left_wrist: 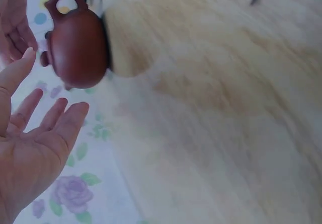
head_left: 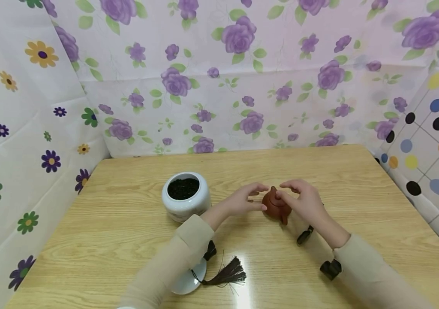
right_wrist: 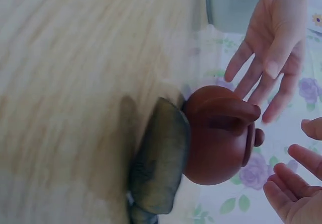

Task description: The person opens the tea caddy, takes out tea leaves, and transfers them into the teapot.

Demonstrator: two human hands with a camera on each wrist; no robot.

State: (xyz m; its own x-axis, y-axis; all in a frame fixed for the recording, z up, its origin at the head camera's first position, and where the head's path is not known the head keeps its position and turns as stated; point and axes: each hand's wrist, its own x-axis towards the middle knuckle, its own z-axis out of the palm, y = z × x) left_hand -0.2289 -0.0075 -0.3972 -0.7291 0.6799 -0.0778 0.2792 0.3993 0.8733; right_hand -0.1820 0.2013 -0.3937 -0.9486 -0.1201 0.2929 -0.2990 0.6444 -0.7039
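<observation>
A small reddish-brown clay teapot (head_left: 275, 210) stands upright on the table with its knobbed lid on. To its left, my left hand (head_left: 244, 201) is spread with relaxed fingers, the fingertips close to the pot's side. My right hand (head_left: 306, 204) is at the pot's right, thumb near the lid knob and fingers loosely bent. In the left wrist view, space shows between the left fingers and the teapot (left_wrist: 80, 48). The right wrist view has the teapot (right_wrist: 216, 153) between both hands, its loop handle facing the camera. Neither hand grips anything.
Left of the pot stands a white jar (head_left: 182, 209) filled with dark, loose leaves. A white disc-shaped lid (head_left: 188, 281) with a dark tassel (head_left: 229, 274) lies nearer me, partly under my left sleeve. Dark pieces (head_left: 331, 269) lie beside my right forearm. Patterned cloth (head_left: 204, 86) hangs behind the table.
</observation>
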